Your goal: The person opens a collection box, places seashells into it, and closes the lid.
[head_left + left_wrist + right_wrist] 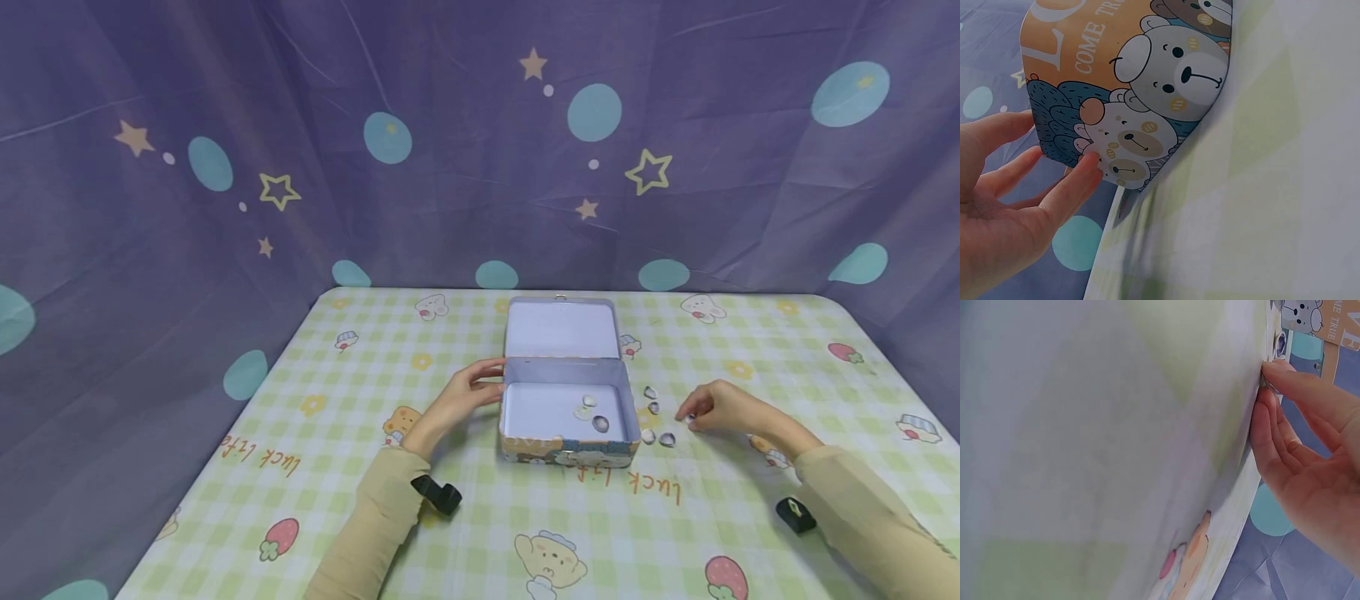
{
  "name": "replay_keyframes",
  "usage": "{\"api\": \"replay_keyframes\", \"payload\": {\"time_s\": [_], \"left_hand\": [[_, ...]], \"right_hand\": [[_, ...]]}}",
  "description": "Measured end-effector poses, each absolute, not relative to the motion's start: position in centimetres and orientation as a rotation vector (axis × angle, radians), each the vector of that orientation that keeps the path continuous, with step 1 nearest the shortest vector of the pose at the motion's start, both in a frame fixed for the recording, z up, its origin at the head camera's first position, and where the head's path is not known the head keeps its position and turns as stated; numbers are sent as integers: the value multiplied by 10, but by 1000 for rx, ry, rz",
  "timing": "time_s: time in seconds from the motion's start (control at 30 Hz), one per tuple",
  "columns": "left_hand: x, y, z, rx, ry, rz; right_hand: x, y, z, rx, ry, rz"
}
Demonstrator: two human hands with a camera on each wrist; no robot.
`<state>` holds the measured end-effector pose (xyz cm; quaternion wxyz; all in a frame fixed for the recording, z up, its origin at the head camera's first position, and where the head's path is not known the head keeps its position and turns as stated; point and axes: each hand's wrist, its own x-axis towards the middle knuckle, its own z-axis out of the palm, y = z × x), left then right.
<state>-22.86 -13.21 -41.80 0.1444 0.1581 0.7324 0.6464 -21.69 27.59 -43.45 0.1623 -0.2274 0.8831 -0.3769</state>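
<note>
An open tin box (568, 454) with printed bears stands on the table, its hinged lid (561, 329) tipped back. My left hand (468, 393) rests its fingertips against the box's left side; in the left wrist view the fingers (1069, 194) touch the printed wall, fairly straight. Inside the box lie a few small seashells, among them a dark one (601, 424) and a white one (589, 401). Right of the box, my right hand (723, 408) pinches a small seashell (690, 418) between thumb and fingers, low over the tablecloth. The fingers partly hide this shell.
Several loose seashells lie between the box and my right hand, including a purplish one (667, 439) and a pale one (648, 437). A green checked tablecloth (465, 533) with cartoon prints covers the table. Behind it hangs a purple curtain (450, 208).
</note>
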Motion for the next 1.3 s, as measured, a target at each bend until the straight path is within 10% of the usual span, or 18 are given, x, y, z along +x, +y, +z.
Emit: {"api": "replay_keyframes", "payload": {"time_s": [1.3], "left_hand": [[-228,-133,-416,486,2089,1862]], "right_hand": [[-215,262,-401,-665,2712,-1096]]}}
